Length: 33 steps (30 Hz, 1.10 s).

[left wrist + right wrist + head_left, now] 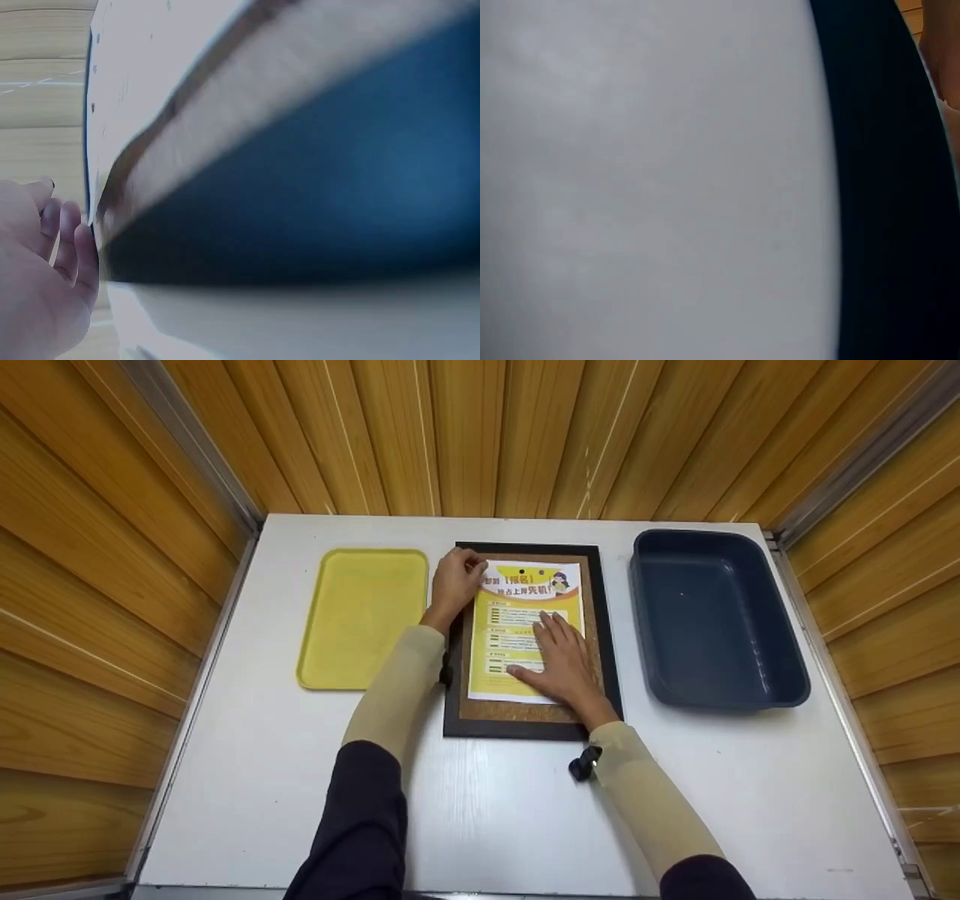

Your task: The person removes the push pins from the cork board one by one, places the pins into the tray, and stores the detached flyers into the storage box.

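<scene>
A yellow and white printed poster (pixel 517 619) lies on a cork board (pixel 495 710) with a black frame (pixel 525 730). At the poster's upper left corner is my left hand (pixel 455 585), thumb and forefinger tips together. They pinch a small dark pin-like thing (pixel 52 183), mostly hidden by the fingers. My right hand (pixel 561 660) rests on the poster's lower right part, palm down with fingers spread. Two small round pins, one black (pixel 522 571) and one purple (pixel 541 573), show near the poster's top edge.
Left of the board lies a yellow tray (pixel 364 619). A deep dark blue bin (pixel 720 622) stands to the right. All rest on a white table (pixel 495 817), with wood-panelled walls (pixel 465 442) behind and at both sides.
</scene>
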{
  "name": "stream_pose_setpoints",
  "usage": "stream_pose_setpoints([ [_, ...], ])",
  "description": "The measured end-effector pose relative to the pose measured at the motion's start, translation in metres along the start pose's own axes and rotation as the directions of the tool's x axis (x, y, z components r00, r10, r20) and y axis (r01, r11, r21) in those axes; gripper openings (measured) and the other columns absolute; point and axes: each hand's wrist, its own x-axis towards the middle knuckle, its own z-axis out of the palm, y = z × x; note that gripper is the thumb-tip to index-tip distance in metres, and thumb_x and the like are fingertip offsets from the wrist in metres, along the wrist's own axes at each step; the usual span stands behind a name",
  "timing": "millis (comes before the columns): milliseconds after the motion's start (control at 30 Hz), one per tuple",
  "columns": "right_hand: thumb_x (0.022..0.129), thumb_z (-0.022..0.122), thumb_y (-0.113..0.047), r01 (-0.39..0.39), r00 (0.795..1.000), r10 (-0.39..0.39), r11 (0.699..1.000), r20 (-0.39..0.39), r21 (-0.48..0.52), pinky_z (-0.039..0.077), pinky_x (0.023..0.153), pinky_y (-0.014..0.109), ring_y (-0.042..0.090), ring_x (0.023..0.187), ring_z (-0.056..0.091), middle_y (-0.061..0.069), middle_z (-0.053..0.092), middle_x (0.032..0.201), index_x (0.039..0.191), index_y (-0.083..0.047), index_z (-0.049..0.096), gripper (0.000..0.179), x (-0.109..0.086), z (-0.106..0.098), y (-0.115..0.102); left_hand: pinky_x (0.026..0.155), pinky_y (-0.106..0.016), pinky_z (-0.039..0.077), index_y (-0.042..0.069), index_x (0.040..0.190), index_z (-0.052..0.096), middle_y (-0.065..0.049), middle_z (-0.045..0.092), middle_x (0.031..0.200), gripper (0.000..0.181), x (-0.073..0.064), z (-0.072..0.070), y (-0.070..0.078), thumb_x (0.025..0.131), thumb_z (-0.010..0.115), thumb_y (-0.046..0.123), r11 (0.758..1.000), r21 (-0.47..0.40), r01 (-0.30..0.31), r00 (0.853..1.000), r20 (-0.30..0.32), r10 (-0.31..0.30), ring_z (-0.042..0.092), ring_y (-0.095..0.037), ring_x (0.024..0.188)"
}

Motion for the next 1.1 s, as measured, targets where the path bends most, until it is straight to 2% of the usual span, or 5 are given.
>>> stream_pose_setpoints([
  [167,0.088,0.057,-0.085,-0.008,1.000,0.008,1.000,0.002,-0.003,0.008,0.127,0.057,0.034,0.161,0.012,0.011,0.020,0.175,0.164,-0.008,0.037,0.110,0.003,-0.004,0.001,0.086,-0.032,0.053,0.009,0.110,0.078,-0.005,0.067,0.105,0.015,-0.004,-0.033,-0.017,0.104,0.070,0.021,1.000,-0.021,0.007,0.999,-0.044,-0.008,0.065,-0.017,0.097],
  [300,0.088,0.056,-0.085,-0.008,1.000,0.008,1.000,0.002,-0.006,0.010,0.127,0.059,0.034,0.161,0.012,0.011,0.020,0.175,0.164,-0.008,0.037,0.111,0.002,-0.003,0.001,0.086,-0.033,0.054,0.009,0.105,0.077,-0.005,0.069,0.104,0.014,-0.008,-0.058,-0.037,0.104,0.070,0.021,0.998,-0.022,0.053,0.996,-0.065,-0.055,0.066,-0.018,0.096],
  [500,0.087,0.058,-0.084,0.003,1.000,-0.003,1.000,-0.012,-0.002,0.011,0.126,0.060,0.035,0.161,0.013,0.012,0.022,0.174,0.163,-0.007,0.039,0.110,0.002,-0.003,0.002,0.086,-0.036,0.053,0.010,0.107,0.075,-0.005,0.066,0.105,0.015,-0.018,-0.082,-0.063,0.105,0.068,0.023,0.993,-0.009,0.117,0.991,-0.065,-0.118,0.064,-0.019,0.097],
  [833,0.087,0.058,-0.084,0.003,1.000,-0.003,1.000,-0.010,0.006,0.011,0.126,0.061,0.036,0.161,0.014,0.013,0.022,0.174,0.163,-0.006,0.039,0.111,0.002,-0.002,0.001,0.088,-0.040,0.053,0.006,0.109,0.077,-0.009,0.067,0.107,0.019,-0.036,-0.096,-0.090,0.106,0.065,0.020,0.991,0.016,0.131,0.991,-0.025,-0.131,0.063,-0.024,0.098],
  [1100,0.087,0.057,-0.085,-0.009,1.000,0.009,1.000,0.003,0.015,0.009,0.127,0.058,0.033,0.161,0.012,0.011,0.020,0.175,0.164,-0.008,0.037,0.111,0.002,-0.003,0.001,0.086,-0.043,0.051,0.002,0.107,0.077,-0.012,0.064,0.103,0.020,-0.038,-0.098,-0.094,0.103,0.061,0.013,0.996,0.068,0.049,0.999,0.012,-0.050,0.060,-0.028,0.094],
])
